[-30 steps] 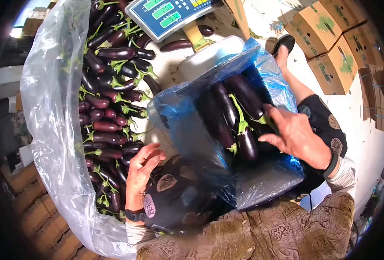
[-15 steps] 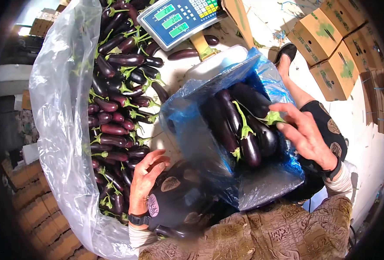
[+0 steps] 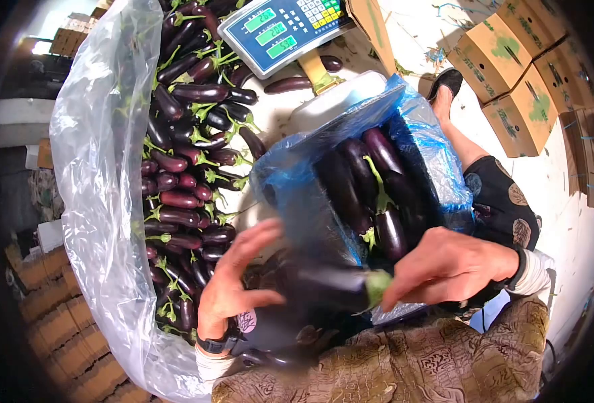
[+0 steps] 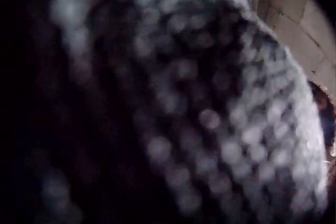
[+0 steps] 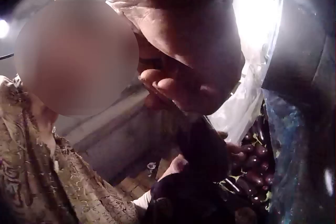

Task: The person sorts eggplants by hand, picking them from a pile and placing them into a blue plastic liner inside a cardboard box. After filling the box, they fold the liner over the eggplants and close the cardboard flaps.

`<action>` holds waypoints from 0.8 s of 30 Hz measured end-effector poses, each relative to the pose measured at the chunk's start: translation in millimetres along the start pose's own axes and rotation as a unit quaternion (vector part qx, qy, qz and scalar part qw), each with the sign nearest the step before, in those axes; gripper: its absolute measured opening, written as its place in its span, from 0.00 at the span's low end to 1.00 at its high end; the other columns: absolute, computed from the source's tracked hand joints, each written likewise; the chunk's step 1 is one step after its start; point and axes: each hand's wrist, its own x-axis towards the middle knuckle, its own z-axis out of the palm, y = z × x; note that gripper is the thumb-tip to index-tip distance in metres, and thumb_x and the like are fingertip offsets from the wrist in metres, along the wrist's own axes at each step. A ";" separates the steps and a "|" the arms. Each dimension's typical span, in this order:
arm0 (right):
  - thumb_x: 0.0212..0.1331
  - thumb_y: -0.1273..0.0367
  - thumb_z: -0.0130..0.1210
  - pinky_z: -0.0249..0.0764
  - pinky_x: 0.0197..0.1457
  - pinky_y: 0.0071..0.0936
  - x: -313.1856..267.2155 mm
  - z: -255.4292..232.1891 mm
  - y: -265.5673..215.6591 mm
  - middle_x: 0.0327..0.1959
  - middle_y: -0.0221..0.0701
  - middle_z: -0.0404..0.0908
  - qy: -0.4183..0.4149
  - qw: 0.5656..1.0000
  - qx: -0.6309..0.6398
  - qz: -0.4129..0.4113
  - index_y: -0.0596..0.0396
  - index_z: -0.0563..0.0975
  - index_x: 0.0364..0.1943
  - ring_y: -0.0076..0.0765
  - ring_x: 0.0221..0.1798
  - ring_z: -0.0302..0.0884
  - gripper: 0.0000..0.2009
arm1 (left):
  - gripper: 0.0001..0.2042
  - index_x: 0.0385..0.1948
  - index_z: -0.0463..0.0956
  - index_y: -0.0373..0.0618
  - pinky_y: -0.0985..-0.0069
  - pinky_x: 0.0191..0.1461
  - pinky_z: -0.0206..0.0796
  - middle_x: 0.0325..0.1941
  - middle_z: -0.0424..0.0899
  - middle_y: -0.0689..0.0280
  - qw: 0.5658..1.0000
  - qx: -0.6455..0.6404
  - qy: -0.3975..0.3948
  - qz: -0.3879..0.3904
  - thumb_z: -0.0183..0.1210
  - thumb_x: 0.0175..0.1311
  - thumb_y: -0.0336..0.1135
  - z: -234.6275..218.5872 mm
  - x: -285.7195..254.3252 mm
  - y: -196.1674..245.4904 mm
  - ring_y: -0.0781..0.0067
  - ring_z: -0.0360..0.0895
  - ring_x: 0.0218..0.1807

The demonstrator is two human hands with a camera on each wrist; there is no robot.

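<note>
My right hand (image 3: 451, 269) grips an eggplant (image 3: 334, 282) by its green stem end, above the lap and the near edge of the box. The eggplant is blurred and points left toward my left hand (image 3: 233, 285). That hand is spread, thumb apart from the fingers, close to the eggplant's far end. In the right wrist view, curled fingers (image 5: 168, 87) are at the top of the dark eggplant (image 5: 205, 148). Several more eggplants (image 3: 347, 191) lie in a box lined with blue plastic film (image 3: 438, 168). Blurred knit cloth (image 4: 210, 119) fills most of the left wrist view.
A large heap of eggplants (image 3: 183, 198) lies at the left inside clear plastic sheeting (image 3: 102, 201). The box rests by a scale with a lit display (image 3: 283, 33). Cardboard boxes (image 3: 518, 111) are stacked at the back right. A dark eggplant (image 3: 270, 359) lies by the lap.
My right hand has taken an eggplant by its stem from the right side of the box and brought it left and toward the body. My left hand has spread its fingers. The scale's figures have changed.
</note>
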 end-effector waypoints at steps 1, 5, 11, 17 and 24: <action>0.60 0.72 0.52 0.76 0.38 0.30 6.9 1.8 3.0 0.34 0.39 0.83 -0.001 1.000 0.000 0.000 0.60 0.80 0.46 0.42 0.33 0.82 0.13 | 0.43 0.63 0.68 0.44 0.63 0.69 0.59 0.66 0.71 0.56 1.000 0.000 0.001 0.000 0.74 0.34 0.27 1.2 2.4 6.9 0.58 0.66 0.68; 0.62 0.69 0.50 0.75 0.40 0.30 30.2 -1.2 1.7 0.34 0.34 0.81 -0.030 0.996 0.078 0.032 0.57 0.74 0.55 0.30 0.34 0.78 0.18 | 0.39 0.57 0.73 0.44 0.66 0.62 0.66 0.56 0.76 0.59 0.998 0.014 -0.050 -0.024 0.74 0.33 0.27 -0.6 3.7 7.5 0.58 0.76 0.56; 0.69 0.66 0.50 0.72 0.47 0.23 17.6 -18.3 8.9 0.40 0.29 0.79 0.168 0.975 -0.069 0.128 0.57 0.70 0.59 0.23 0.40 0.75 0.18 | 0.32 0.56 0.70 0.38 0.72 0.56 0.69 0.49 0.79 0.61 0.924 -0.285 0.216 -0.132 0.64 0.42 0.28 2.6 -31.5 -62.2 0.64 0.79 0.49; 0.65 0.69 0.54 0.69 0.53 0.24 -44.3 -55.5 55.1 0.42 0.25 0.78 0.422 0.867 -0.128 0.230 0.59 0.76 0.50 0.21 0.47 0.72 0.12 | 0.30 0.63 0.65 0.41 0.70 0.50 0.72 0.50 0.77 0.60 0.787 -0.332 0.353 -0.383 0.63 0.59 0.41 44.7 -54.6 -179.5 0.65 0.77 0.45; 0.63 0.66 0.56 0.69 0.56 0.29 -65.3 -55.1 59.9 0.47 0.36 0.78 0.471 0.831 -0.166 0.243 0.60 0.73 0.54 0.32 0.50 0.73 0.18 | 0.34 0.57 0.68 0.31 0.64 0.56 0.68 0.53 0.75 0.48 0.806 -0.196 0.281 -0.484 0.61 0.58 0.52 97.5 -53.2 -290.4 0.54 0.76 0.51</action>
